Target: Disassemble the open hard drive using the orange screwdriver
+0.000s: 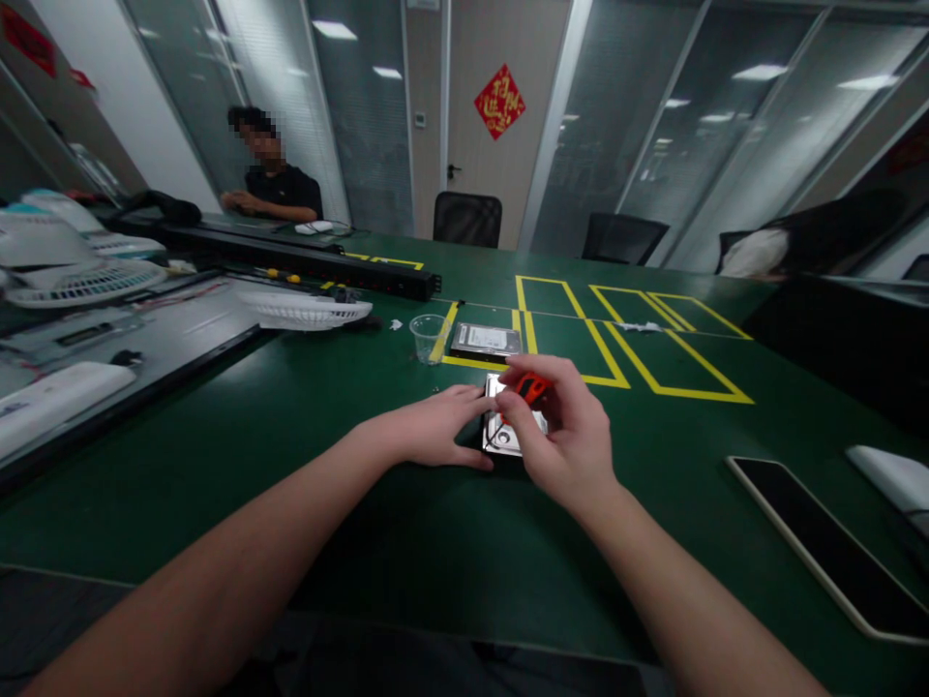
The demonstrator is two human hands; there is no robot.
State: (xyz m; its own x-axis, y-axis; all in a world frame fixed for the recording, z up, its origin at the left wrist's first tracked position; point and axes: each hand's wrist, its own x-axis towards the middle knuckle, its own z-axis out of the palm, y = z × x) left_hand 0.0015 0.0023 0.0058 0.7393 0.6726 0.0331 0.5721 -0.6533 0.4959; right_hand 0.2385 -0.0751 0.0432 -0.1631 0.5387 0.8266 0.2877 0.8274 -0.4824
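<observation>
A silver hard drive lies on the green table in front of me, partly covered by my hands. My left hand grips it from the left, with the fingers at its far corner and the thumb at its near edge. Closed around a screwdriver with an orange and black handle, my right hand is over the drive. The thin shaft slants down to the left onto the drive's lower left part; the exact spot of its tip cannot be made out. Just beyond lies a second hard drive, label up.
A clear plastic cup stands left of the second drive, near yellow tape rectangles. White fan parts and a long black power strip lie left. A tablet-like device lies right. Another person sits across the table.
</observation>
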